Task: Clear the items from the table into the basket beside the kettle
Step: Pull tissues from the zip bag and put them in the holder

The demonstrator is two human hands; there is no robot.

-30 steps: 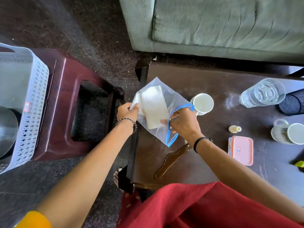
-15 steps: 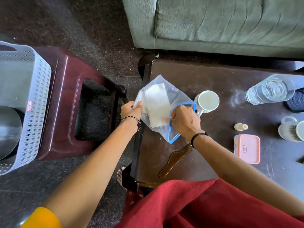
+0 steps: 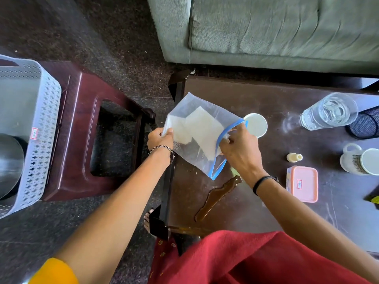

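Note:
A clear plastic zip bag [image 3: 190, 111] with a blue seal, holding white folded sheets, is held over the left end of the dark table [image 3: 266, 103]. My left hand [image 3: 160, 138] pinches the bag's left edge. My right hand [image 3: 240, 148] grips its blue-rimmed mouth. The white lattice basket [image 3: 44, 128] stands at far left on a maroon stool, with the metal kettle [image 3: 8, 162] inside its near end. On the table lie a white mug [image 3: 257, 125], a glass of water [image 3: 328, 111], a small bottle [image 3: 294, 157], a pink-lidded box [image 3: 304, 183] and a second mug [image 3: 361, 160].
A brown wooden piece [image 3: 217, 196] lies on the table near my right wrist. A dark mesh object [image 3: 367, 124] sits at the right edge. A green sofa [image 3: 266, 29] runs behind the table. The maroon stool [image 3: 86, 140] has a square opening. Red cloth covers my lap.
The white sheets have shifted inside the bag and now look spread and tilted. Both hands stay on the bag at about the same place over the table's left end.

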